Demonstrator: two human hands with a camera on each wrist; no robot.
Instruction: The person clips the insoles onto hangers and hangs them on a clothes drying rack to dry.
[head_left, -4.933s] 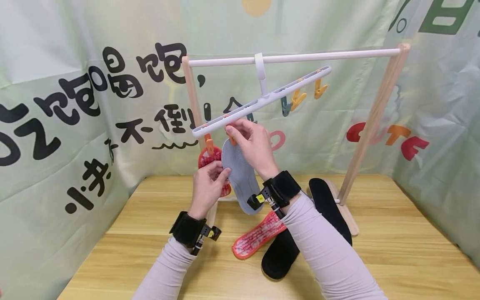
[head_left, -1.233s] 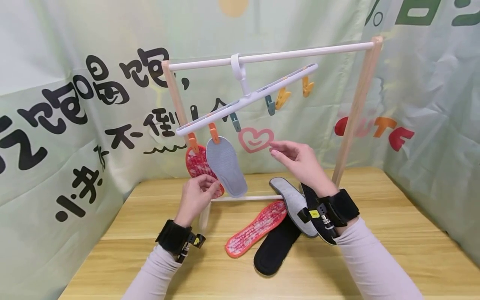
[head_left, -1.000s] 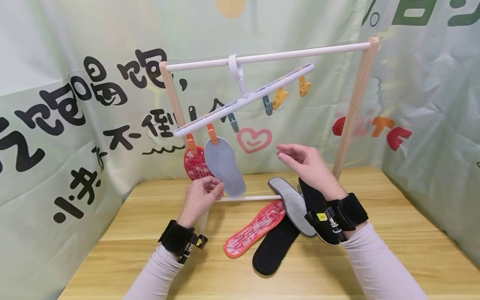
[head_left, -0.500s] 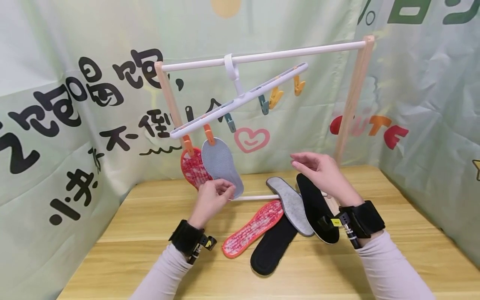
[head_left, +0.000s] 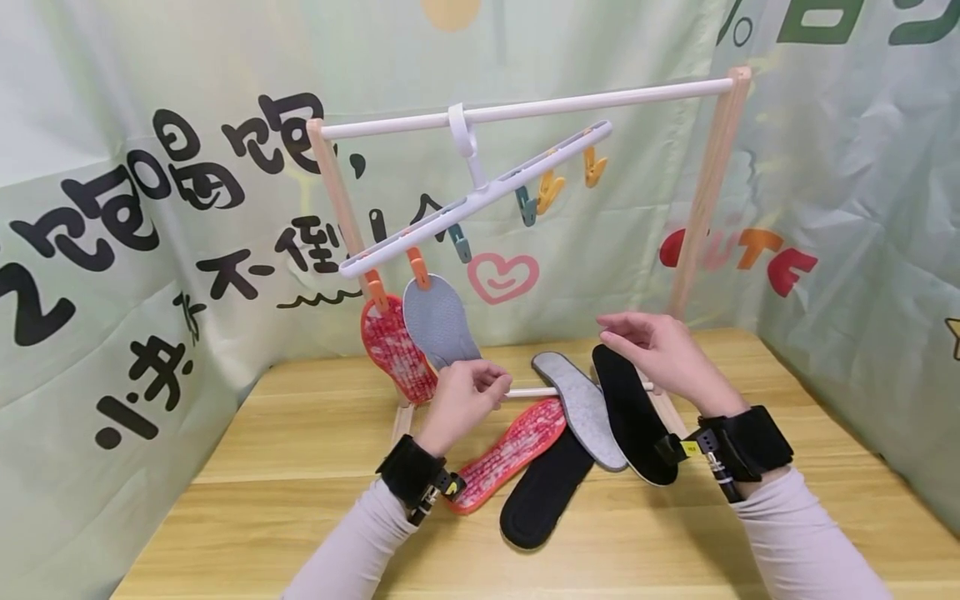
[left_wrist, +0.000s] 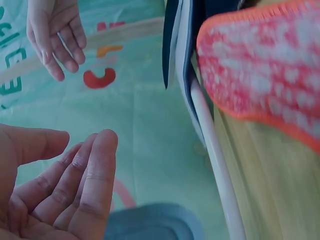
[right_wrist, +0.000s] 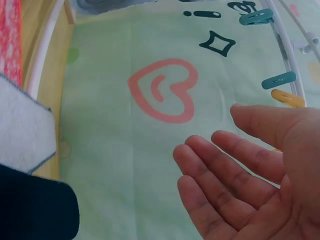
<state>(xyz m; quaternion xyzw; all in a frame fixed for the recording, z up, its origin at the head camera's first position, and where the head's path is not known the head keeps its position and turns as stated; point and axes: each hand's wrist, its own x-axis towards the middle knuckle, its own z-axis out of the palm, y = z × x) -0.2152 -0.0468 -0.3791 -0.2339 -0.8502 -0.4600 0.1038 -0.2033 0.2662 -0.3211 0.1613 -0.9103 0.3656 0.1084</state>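
Observation:
My left hand (head_left: 465, 396) is in front of the lower end of a hanging grey insole (head_left: 437, 317), covering part of it. In the left wrist view its loosely bent fingers (left_wrist: 95, 185) hold nothing. My right hand (head_left: 671, 358) hovers by the upper end of a black insole (head_left: 633, 425), fingers relaxed and nothing between them in the right wrist view. An orange clip (head_left: 418, 268) grips the grey insole's top, and beside it a red patterned insole (head_left: 393, 350) hangs from another orange clip (head_left: 377, 290). Both clips are on a tilted white hanger (head_left: 480, 198).
A second red insole (head_left: 510, 450), a black one (head_left: 542, 504) and a grey one (head_left: 583, 412) lie overlapping on the wooden table (head_left: 300, 508). Teal clips (head_left: 527, 207) and yellow clips (head_left: 551, 193) dangle without insoles. A wood-and-white rack (head_left: 600, 102) carries the hanger.
Earlier my right hand pinched the orange clip above the grey insole and my left held the insole. Both have let go. The right has moved right and down, the left rightward across the insole's lower end.

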